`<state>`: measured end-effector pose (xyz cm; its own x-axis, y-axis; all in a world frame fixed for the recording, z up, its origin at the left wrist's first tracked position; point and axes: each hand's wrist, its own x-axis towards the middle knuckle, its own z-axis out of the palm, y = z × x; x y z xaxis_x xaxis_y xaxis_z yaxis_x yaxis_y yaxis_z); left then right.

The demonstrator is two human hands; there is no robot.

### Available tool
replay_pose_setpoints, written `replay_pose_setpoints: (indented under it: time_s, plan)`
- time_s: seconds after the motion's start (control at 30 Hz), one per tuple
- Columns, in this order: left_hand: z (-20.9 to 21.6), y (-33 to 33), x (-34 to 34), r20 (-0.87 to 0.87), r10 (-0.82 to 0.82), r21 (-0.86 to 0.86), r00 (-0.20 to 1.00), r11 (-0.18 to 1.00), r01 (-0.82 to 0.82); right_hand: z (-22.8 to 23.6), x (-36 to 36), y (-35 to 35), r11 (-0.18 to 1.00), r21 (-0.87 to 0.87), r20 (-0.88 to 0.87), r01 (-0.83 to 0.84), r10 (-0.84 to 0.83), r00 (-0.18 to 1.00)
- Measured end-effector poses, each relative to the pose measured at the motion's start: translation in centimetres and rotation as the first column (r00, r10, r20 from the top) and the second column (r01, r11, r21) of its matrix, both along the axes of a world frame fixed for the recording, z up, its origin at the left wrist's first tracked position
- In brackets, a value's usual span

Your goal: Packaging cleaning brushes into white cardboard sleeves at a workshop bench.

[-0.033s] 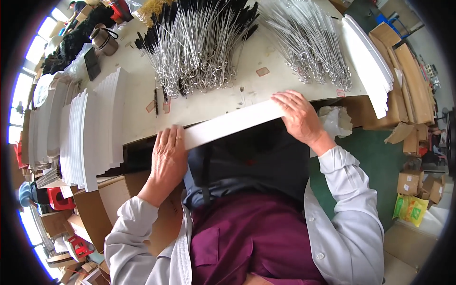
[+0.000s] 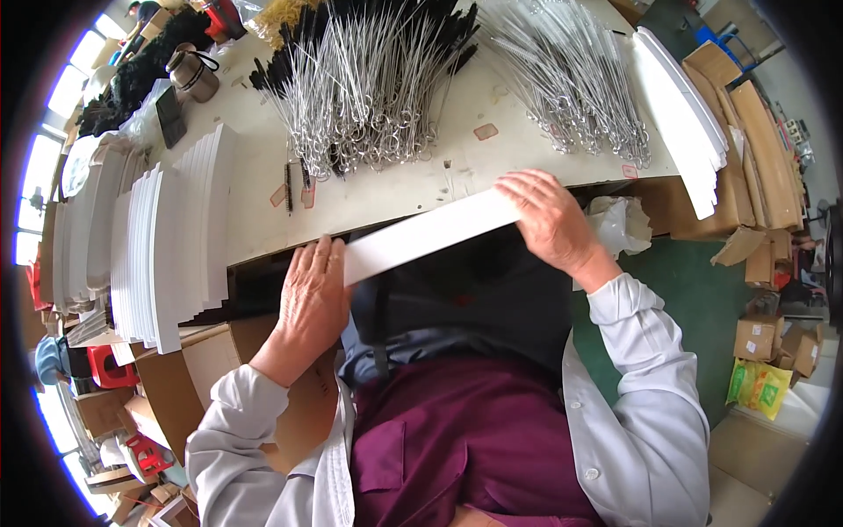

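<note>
A long, narrow white box spans the gap between my hands at the near table edge, its right end higher in the picture than its left. My left hand is closed around its left end, thumb hidden underneath. At the other end my right hand grips it, fingers bent over the top edge. Beyond the box lies a big heap of wire-handled brushes with looped ends and black bristles. Another pile of thin wire brushes with pale bristles lies to its right. Two small black brushes lie apart near the front left.
Stacked white boxes stand at the table's left, and more long white boxes lie along its right edge. A metal flask and a dark phone-like slab are at the back left. Cardboard cartons sit below left.
The white box has shifted slightly toward me, and its broad face shows a little more. Both hands keep their hold on its ends.
</note>
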<state>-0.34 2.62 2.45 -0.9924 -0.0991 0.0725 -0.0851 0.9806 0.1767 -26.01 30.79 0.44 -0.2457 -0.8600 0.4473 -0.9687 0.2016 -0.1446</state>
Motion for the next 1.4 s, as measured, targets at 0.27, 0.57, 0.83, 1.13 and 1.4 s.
replay_pose_setpoints:
  time_s: [0.27, 0.57, 0.83, 1.13, 1.4]
  plan:
    - [1.0, 3.8, -6.1, 0.12, -0.079, 0.507, 0.99, 0.862, 0.008, 2.5, 5.9, -5.4, 0.983, -0.078, 0.09, -0.169, 0.175, 0.98]
    - [-0.7, 5.3, -4.9, 0.004, 0.045, 0.484, 0.999, 0.874, -0.041, -1.5, 9.2, -2.8, 0.913, -0.356, 0.43, 0.197, -0.027, 0.903]
    - [-1.6, 6.1, -4.0, -0.033, 0.09, 0.513, 0.995, 0.856, -0.061, -2.4, 11.6, -3.3, 0.873, -0.412, 0.54, 0.261, 0.003, 0.842]
    - [-2.4, 7.8, -4.1, -0.049, 0.084, 0.62, 0.995, 0.784, -0.035, -3.2, 12.4, -3.0, 0.926, -0.21, 0.916, 0.314, 0.074, 0.394]
    - [-4.2, 8.7, -3.7, -0.091, 0.114, 0.678, 0.989, 0.735, -0.023, -3.1, 13.1, -3.0, 0.953, -0.172, 0.845, 0.251, 0.012, 0.534]
